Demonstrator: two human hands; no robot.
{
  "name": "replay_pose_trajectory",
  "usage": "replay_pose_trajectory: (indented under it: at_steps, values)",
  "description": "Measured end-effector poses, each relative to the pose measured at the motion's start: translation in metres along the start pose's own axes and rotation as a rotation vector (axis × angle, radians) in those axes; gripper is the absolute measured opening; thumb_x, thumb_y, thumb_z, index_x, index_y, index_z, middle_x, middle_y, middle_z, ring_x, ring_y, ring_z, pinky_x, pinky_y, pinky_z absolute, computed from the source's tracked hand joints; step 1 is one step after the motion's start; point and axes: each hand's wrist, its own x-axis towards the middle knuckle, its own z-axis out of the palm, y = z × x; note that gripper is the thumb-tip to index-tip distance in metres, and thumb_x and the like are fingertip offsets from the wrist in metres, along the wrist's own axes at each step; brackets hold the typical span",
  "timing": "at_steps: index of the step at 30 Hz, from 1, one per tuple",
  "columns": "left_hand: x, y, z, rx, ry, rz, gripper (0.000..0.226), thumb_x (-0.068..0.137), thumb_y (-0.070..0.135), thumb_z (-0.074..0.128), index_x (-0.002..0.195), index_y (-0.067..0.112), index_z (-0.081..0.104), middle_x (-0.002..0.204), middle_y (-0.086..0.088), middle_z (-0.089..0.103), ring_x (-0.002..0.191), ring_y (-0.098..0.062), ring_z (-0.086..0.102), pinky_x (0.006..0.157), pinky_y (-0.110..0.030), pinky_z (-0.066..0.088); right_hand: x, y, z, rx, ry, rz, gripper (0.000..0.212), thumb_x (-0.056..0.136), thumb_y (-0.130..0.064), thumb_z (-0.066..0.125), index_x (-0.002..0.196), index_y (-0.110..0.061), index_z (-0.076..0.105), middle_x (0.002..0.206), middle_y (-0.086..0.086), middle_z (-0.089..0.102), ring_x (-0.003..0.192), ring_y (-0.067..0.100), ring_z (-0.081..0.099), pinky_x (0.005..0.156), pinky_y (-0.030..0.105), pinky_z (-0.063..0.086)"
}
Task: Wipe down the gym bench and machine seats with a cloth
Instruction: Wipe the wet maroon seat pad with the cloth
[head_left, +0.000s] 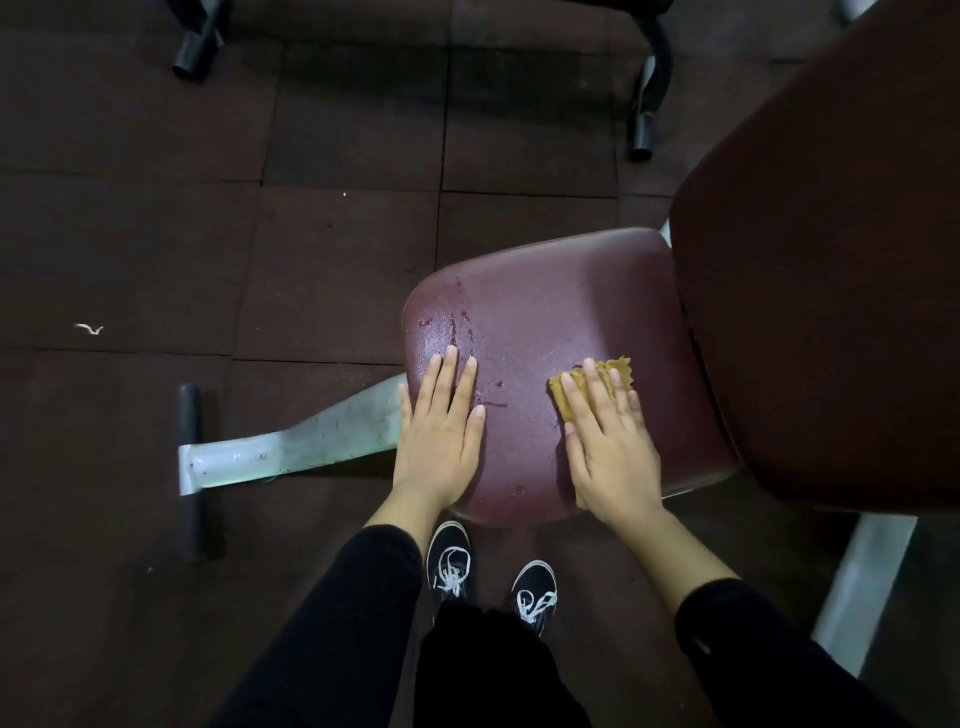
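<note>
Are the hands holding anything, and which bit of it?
Neither grips anything. The right hand presses flat on the cloth's near part; the left hand lies flat on the seat.

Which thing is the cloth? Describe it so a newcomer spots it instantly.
Start at the maroon seat pad in the middle of the view. Two hands lie flat on it; the cloth is under the right hand, nearest the big backrest. It is the only mustard-yellow, crumpled thing there.

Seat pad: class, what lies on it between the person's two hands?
Head view: between the left hand and right hand, only bare maroon seat pad with wet streaks.
</note>
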Motion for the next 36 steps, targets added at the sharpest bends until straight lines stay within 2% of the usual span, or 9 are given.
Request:
replay_pose_trajectory:
  at_steps: [5, 9, 13, 18, 22, 24, 29, 33, 36]
  values:
    - [0.001, -0.003, 0.002, -0.032, 0.006, 0.016, 0.057, 0.097, 0.045, 0.004, 0.151, 0.030, -0.004, 0.158, 0.011, -0.015, 0.146, -0.007, -0.018, 0.114, -0.036, -0.020, 0.020, -0.045, 0.009, 0.052, 0.055, 0.161, 0.056, 0.096, -0.031, 0.026, 0.149, -0.015, 0.020, 0.157, 0.010, 0.014, 0.145, 0.033, 0.008, 0.118, 0.043, 0.009]
    - [0.000, -0.005, 0.002, -0.072, 0.014, 0.037, 0.055, 0.097, 0.042, 0.005, 0.151, 0.031, -0.002, 0.158, 0.013, -0.014, 0.146, -0.005, -0.018, 0.114, -0.034, -0.020, -0.005, -0.084, 0.026, 0.079, 0.044, -0.014, 0.055, 0.096, -0.027, 0.031, 0.149, -0.012, 0.021, 0.157, 0.011, 0.014, 0.145, 0.033, 0.007, 0.118, 0.045, 0.011]
    - [0.000, -0.007, 0.003, -0.084, 0.018, 0.052, 0.056, 0.097, 0.041, 0.007, 0.151, 0.029, -0.002, 0.159, 0.012, -0.012, 0.146, -0.006, -0.015, 0.116, -0.039, -0.014, -0.046, -0.069, 0.029, 0.077, 0.043, -0.090, 0.053, 0.096, -0.026, 0.032, 0.148, -0.016, 0.026, 0.156, 0.004, 0.019, 0.146, 0.027, 0.011, 0.117, 0.041, 0.016]
    - [0.000, -0.006, 0.001, -0.073, -0.010, 0.048, 0.056, 0.096, 0.043, 0.002, 0.150, 0.030, -0.006, 0.158, 0.012, -0.017, 0.145, -0.006, -0.020, 0.115, -0.039, -0.017, -0.025, -0.008, 0.011, 0.052, 0.080, 0.077, 0.054, 0.095, -0.025, 0.029, 0.147, -0.011, 0.029, 0.155, 0.008, 0.022, 0.144, 0.031, 0.015, 0.116, 0.048, 0.019]
    - [0.000, -0.005, 0.001, -0.067, -0.006, 0.044, 0.056, 0.096, 0.042, 0.002, 0.150, 0.029, -0.006, 0.158, 0.011, -0.017, 0.145, -0.007, -0.020, 0.115, -0.039, -0.017, 0.016, -0.024, 0.004, 0.012, 0.083, 0.217, 0.055, 0.095, -0.026, 0.023, 0.148, -0.009, 0.025, 0.155, 0.012, 0.021, 0.143, 0.037, 0.016, 0.116, 0.046, 0.015]
    - [0.001, -0.006, 0.003, -0.073, 0.005, 0.048, 0.057, 0.097, 0.041, 0.004, 0.151, 0.028, -0.003, 0.159, 0.010, -0.014, 0.146, -0.007, -0.018, 0.116, -0.041, -0.014, 0.020, -0.045, 0.010, 0.004, 0.092, 0.165, 0.055, 0.095, -0.025, 0.026, 0.147, -0.007, 0.024, 0.155, 0.015, 0.020, 0.143, 0.038, 0.014, 0.117, 0.046, 0.011]
    - [0.001, -0.008, 0.005, -0.070, 0.028, 0.061, 0.057, 0.098, 0.040, 0.009, 0.153, 0.024, 0.006, 0.160, 0.008, -0.009, 0.147, -0.008, -0.012, 0.116, -0.039, -0.012, -0.032, -0.064, 0.023, 0.036, 0.022, -0.169, 0.052, 0.097, -0.024, 0.029, 0.147, -0.011, 0.026, 0.156, 0.009, 0.019, 0.145, 0.031, 0.011, 0.117, 0.043, 0.013]
    - [0.000, -0.007, 0.001, -0.077, -0.003, 0.056, 0.058, 0.097, 0.041, 0.005, 0.152, 0.026, 0.001, 0.160, 0.008, -0.012, 0.146, -0.007, -0.016, 0.115, -0.038, -0.016, -0.050, -0.021, 0.015, 0.023, 0.043, -0.157, 0.050, 0.097, -0.023, 0.031, 0.146, -0.012, 0.032, 0.155, 0.006, 0.025, 0.144, 0.029, 0.017, 0.116, 0.045, 0.020]
    - [0.000, -0.006, 0.000, -0.062, -0.015, 0.043, 0.057, 0.096, 0.042, 0.001, 0.151, 0.027, -0.003, 0.159, 0.009, -0.015, 0.146, -0.007, -0.020, 0.115, -0.038, -0.017, -0.021, -0.004, 0.006, 0.015, 0.022, -0.042, 0.054, 0.096, -0.026, 0.029, 0.148, -0.015, 0.025, 0.157, 0.004, 0.019, 0.146, 0.027, 0.011, 0.119, 0.040, 0.010]
